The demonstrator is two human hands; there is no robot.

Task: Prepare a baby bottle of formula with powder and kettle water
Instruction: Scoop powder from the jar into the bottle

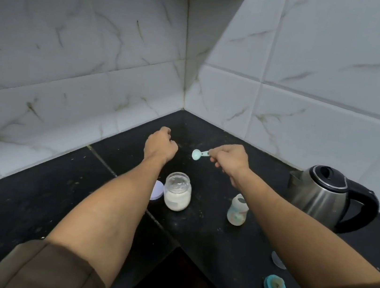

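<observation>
**Scoop lifted near the back corner, jar and bottle open and waiting**

The right hand (230, 158) pinches the scoop (200, 154) by its handle, bowl free for dipping. The left hand (161, 145) is curled, holding nothing visible. Powder jar (177, 191) and bottle (237, 210) stand uncapped mid-surface, within reach; the kettle (324, 193) waits at the right edge.

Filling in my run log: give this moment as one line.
right hand: holds pale-green plastic scoop | left hand: closed, empty | open glass powder jar | uncapped baby bottle | steel kettle: untouched
</observation>
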